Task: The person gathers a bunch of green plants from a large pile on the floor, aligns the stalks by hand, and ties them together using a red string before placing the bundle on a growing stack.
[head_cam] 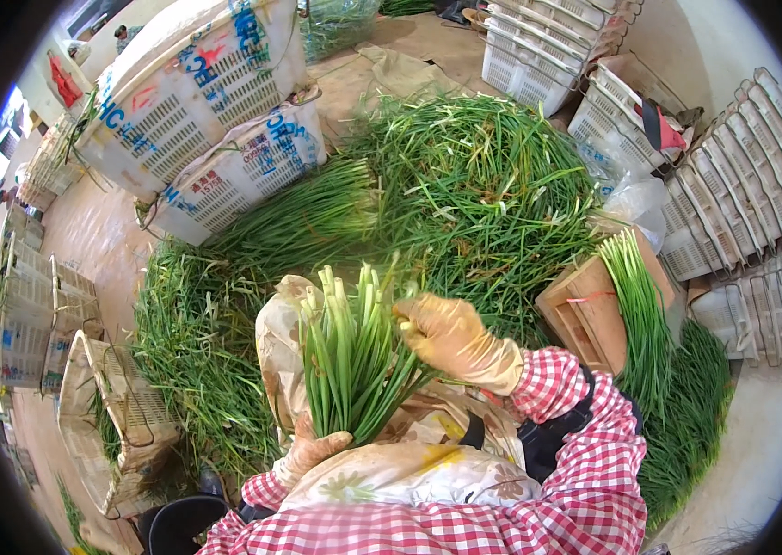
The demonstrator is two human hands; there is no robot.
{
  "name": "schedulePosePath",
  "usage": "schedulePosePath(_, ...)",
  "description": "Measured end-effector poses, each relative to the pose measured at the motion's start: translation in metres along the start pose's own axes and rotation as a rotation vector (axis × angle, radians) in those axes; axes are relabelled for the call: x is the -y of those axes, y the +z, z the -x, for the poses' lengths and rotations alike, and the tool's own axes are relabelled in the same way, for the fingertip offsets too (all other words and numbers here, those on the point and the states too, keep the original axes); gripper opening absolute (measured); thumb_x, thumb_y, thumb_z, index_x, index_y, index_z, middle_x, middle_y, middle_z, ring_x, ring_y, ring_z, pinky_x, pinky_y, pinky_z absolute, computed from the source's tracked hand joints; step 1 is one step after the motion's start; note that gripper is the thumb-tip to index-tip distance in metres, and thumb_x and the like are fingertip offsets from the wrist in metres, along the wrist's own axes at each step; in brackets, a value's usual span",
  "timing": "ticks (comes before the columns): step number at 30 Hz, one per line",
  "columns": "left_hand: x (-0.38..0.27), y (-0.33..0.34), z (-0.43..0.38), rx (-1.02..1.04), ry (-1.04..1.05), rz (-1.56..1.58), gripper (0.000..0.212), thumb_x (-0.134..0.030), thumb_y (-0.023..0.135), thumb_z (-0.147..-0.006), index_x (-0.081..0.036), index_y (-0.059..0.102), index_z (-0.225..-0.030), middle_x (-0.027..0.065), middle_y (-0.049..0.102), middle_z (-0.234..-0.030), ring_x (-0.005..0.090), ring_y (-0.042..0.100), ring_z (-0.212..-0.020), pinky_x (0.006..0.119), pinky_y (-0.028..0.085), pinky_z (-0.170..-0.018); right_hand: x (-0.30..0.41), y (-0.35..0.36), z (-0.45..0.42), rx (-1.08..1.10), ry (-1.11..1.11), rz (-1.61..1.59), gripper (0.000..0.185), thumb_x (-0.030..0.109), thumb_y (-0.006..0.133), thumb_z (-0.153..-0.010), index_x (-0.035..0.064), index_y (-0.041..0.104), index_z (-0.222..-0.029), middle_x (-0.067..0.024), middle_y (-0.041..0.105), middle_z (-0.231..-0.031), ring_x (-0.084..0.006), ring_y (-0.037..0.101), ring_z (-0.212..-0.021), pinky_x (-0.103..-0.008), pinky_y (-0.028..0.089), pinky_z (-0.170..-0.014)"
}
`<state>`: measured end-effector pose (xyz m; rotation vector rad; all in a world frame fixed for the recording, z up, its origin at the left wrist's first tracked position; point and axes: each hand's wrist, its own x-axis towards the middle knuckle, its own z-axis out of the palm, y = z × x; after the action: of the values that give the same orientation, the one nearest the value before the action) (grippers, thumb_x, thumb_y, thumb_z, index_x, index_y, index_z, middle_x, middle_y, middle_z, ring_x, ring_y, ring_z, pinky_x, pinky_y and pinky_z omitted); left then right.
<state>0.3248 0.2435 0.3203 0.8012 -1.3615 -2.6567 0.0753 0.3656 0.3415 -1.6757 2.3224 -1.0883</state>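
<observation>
My left hand (313,447), in a pale stained glove, grips the lower leafy part of a bunch of green leafy stalks (349,354) that look like garlic chives. The bunch stands over my lap with its pale cut ends up, fanned slightly apart. Close against its right side is my right hand (457,336) in a yellowed glove, fingers curled together near the pale ends. Whether a stalk is pinched there is hard to make out. Beneath lies a flower-print apron (391,479) with brown and yellow stains.
Ahead rises a loose heap of greens (488,201), beside a neatly laid bundle (321,208). To the right, trimmed stalks (630,298) lean on a wooden stool (581,319). White plastic crates (224,90) stand left; nested crates (744,180) line the right. A black bucket (186,524) sits lower left.
</observation>
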Motion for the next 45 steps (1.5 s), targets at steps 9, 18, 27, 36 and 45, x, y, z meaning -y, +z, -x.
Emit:
schedulePosePath(9, 0.011, -0.019, 0.008, 0.048, -0.128, 0.009, 0.052, 0.007, 0.065, -0.076, -0.005, 0.047, -0.124, 0.0102, 0.060, -0.111, 0.0199, 0.061, -0.095, 0.031, 0.053, -0.082, -0.099, -0.086, -0.038, 0.006, 0.458, 0.388, 0.044, 0.038, 0.048, -0.091, 0.0010, 0.052, -0.114, -0.0125, 0.062, -0.076, -0.0204, 0.061, -0.062, -0.0351, 0.053, -0.053)
schedulePosePath(18, -0.004, -0.014, 0.003, 0.104, -0.166, -0.279, 0.048, 0.010, 0.063, -0.076, -0.002, 0.049, -0.121, 0.0100, 0.060, -0.112, 0.0166, 0.060, -0.098, 0.029, 0.051, -0.084, -0.041, -0.028, -0.036, 0.509, 0.385, -1.032, 0.044, 0.034, 0.067, -0.081, 0.0093, 0.060, -0.117, -0.0013, 0.065, -0.093, -0.0086, 0.056, -0.075, -0.0198, 0.044, -0.072)
schedulePosePath(27, 0.007, -0.023, 0.000, 0.126, -0.142, -0.201, 0.046, 0.005, 0.063, -0.078, -0.003, 0.050, -0.122, 0.0096, 0.060, -0.111, 0.0165, 0.060, -0.095, 0.031, 0.051, -0.083, -0.024, -0.030, -0.035, 0.278, 0.160, -0.201, 0.021, 0.026, 0.068, -0.078, 0.0070, 0.067, -0.089, -0.0134, 0.066, -0.077, -0.0151, 0.063, -0.069, -0.0299, 0.048, -0.061)
schedulePosePath(36, 0.012, -0.036, 0.014, 0.028, -0.139, 0.448, 0.059, -0.016, 0.067, -0.077, -0.003, 0.043, -0.129, 0.0141, 0.056, -0.118, 0.0218, 0.059, -0.098, 0.036, 0.051, -0.085, -0.105, -0.083, -0.068, -0.427, 0.402, -0.146, 0.010, 0.012, 0.059, -0.085, 0.0089, 0.066, -0.091, -0.0107, 0.066, -0.095, -0.0170, 0.063, -0.082, -0.0296, 0.054, -0.068)
schedulePosePath(45, 0.020, -0.034, 0.001, 0.095, -0.177, 0.654, 0.065, -0.021, 0.069, -0.076, -0.003, 0.040, -0.131, 0.0158, 0.053, -0.122, 0.0243, 0.058, -0.101, 0.037, 0.050, -0.087, -0.098, -0.094, -0.043, -0.183, 0.627, 0.391, 0.044, 0.019, 0.048, -0.092, -0.0009, 0.030, -0.128, -0.0085, 0.063, -0.070, -0.0125, 0.055, -0.053, -0.0231, 0.043, -0.038)
